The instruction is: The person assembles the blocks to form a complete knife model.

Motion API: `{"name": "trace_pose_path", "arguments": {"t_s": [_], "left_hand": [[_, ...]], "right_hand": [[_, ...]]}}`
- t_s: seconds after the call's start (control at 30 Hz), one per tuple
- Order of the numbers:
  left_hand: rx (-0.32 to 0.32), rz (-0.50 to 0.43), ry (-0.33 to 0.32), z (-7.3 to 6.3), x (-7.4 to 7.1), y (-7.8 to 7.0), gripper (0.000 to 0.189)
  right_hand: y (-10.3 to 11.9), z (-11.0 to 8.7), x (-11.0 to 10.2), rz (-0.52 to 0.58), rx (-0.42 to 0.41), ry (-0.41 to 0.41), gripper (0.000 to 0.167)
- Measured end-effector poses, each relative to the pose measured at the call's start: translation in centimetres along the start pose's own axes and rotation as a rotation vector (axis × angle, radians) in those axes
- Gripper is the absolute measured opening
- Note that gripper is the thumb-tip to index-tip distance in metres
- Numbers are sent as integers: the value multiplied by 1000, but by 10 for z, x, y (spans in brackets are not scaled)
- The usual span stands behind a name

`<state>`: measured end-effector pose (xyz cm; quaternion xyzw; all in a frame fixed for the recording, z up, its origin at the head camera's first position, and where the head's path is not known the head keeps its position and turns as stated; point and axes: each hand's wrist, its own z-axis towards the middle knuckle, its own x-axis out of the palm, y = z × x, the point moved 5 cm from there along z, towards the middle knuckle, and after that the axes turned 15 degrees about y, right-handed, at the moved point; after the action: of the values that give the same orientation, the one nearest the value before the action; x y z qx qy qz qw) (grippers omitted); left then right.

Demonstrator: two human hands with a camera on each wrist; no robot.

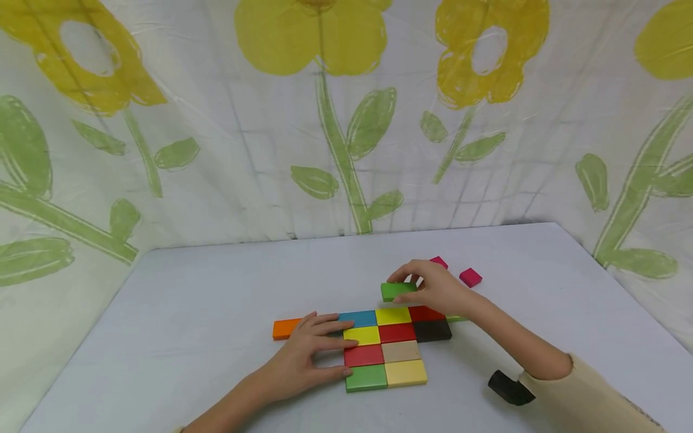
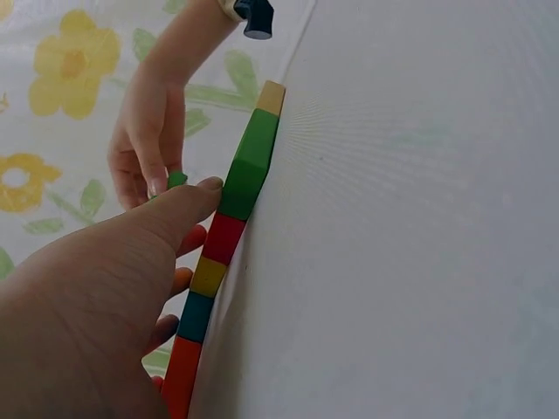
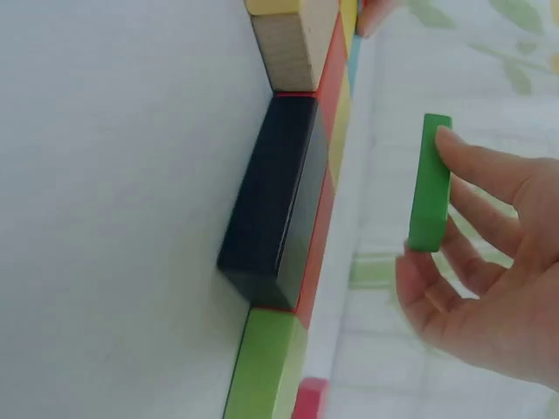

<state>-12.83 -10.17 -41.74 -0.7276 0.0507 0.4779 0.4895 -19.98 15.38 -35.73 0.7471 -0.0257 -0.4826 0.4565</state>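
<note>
My right hand pinches a green block between thumb and fingers, raised just beyond the back row of a flat block layout. In the right wrist view the same green block is upright between the fingertips. My left hand lies spread at the layout's left side, its fingertips touching blocks there. The layout includes a blue block, yellow block, black block, red block, bare wood block, another green block and pale yellow block. Left fingers partly cover an orange block.
Two small pink blocks, one part hidden and one in full view, lie behind my right hand. A light green block joins the layout's right end. A flower-printed cloth hangs behind the white table.
</note>
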Motion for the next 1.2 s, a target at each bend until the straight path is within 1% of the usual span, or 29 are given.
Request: {"name": "trace_pose_path", "arguments": {"t_s": [0.17, 0.37, 0.57, 0.73, 0.93, 1.2], "left_hand": [[-10, 40, 16, 1, 0, -2, 44], [-4, 88, 18, 0, -2, -5, 45], [-8, 101, 17, -1, -1, -7, 46], [-29, 113, 13, -3, -1, -8, 46], [-32, 114, 13, -3, -1, -9, 47], [-27, 121, 15, -3, -1, -9, 46]], "right_hand": [[2, -21, -1, -29, -19, -15, 32], [4, -43, 1, -20, -32, -34, 34], [6, -62, 3, -32, -39, -61, 35], [2, -76, 6, -41, -25, -72, 34], [-6, -85, 13, -34, -26, -56, 33], [-14, -86, 23, -24, -21, -3, 33]]}}
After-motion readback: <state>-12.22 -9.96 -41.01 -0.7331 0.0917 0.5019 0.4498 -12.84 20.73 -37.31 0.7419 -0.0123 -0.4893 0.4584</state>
